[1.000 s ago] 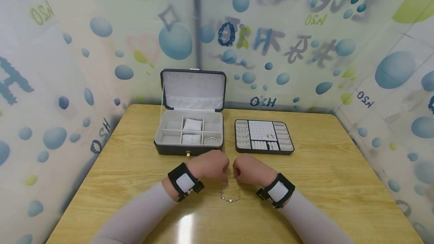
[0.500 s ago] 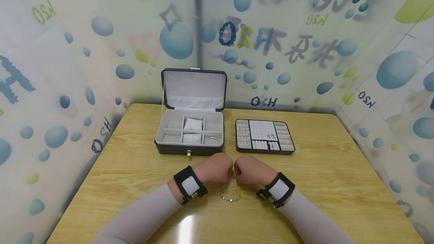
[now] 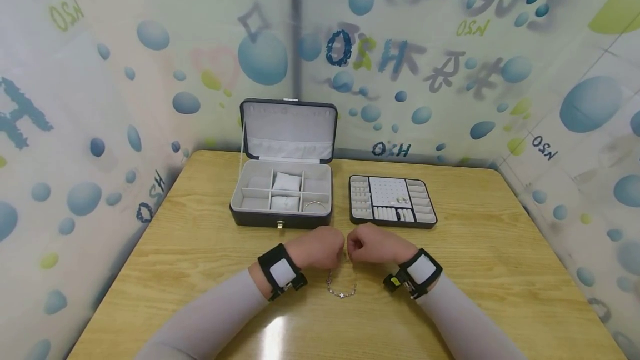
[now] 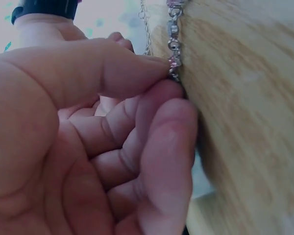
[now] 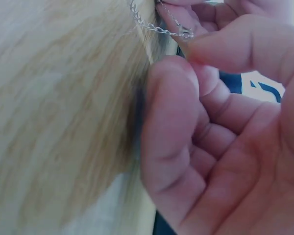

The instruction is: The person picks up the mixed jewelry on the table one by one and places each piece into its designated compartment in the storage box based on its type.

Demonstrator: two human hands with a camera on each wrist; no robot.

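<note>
A thin silver bracelet [image 3: 341, 294] with a star charm hangs in a loop below both hands, close over the wooden table. My left hand [image 3: 320, 246] pinches one stretch of it between thumb and index finger; pink stones and silver links [image 4: 173, 29] show above that thumb tip in the left wrist view. With thumb and bent index finger, my right hand [image 3: 377, 243] pinches the other end, where a small clasp [image 5: 185, 33] sits at the thumb tip. Knuckles of the two hands nearly meet. From the head view the pinching fingertips are hidden.
Behind the left hand stands an open dark jewelry box [image 3: 280, 219], with white cushions [image 3: 286, 203] and a silver bangle [image 3: 314, 202] in its compartments. To its right lies a shallow jewelry tray [image 3: 395, 224] holding small earrings [image 3: 400, 200]. A patterned wall rises behind the table [image 3: 475, 260].
My left hand has shifted right, up to the right hand. The right wrist has turned and moved slightly right, while the bracelet still hangs from both hands.
</note>
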